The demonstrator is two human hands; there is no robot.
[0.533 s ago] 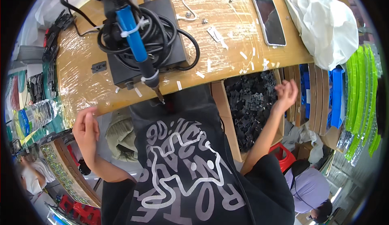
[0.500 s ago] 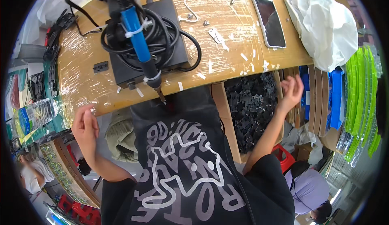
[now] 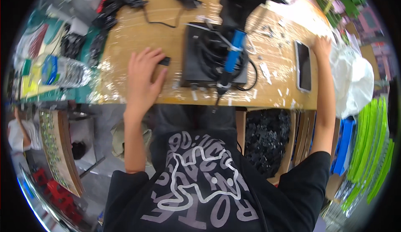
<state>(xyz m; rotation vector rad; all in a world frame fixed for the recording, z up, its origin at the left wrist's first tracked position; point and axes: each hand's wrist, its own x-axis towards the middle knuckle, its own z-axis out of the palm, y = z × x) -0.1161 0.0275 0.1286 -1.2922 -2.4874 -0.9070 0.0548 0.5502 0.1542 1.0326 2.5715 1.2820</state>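
My left hand [image 3: 145, 74] lies over the left part of the wooden table [image 3: 175, 40], palm down. Its fingers are apart, and the fingertips are at a small flat black piece [image 3: 165, 61]. On the far right, my right arm stretches past a phone [image 3: 304, 65], and my right hand [image 3: 321, 47] is beside a white plastic bag [image 3: 353, 75]. The fingers of that hand are blurred, so what they hold cannot be made out. Between the hands, a blue-handled tool with a thin tip [image 3: 234, 52] hangs over a black box [image 3: 193, 71] with coiled cable.
A carton [image 3: 267, 144] of black parts stands below the table's front edge. Small screws and white scraps [image 3: 280, 92] lie on the table's right side. At the left are a plastic bottle [image 3: 69, 71] and black bags [image 3: 75, 44]. Green strips [image 3: 367, 136] hang at right.
My left hand has moved forward from the table's front edge to the black piece. My right hand has gone from above the carton to beside the white bag. The view has shifted.
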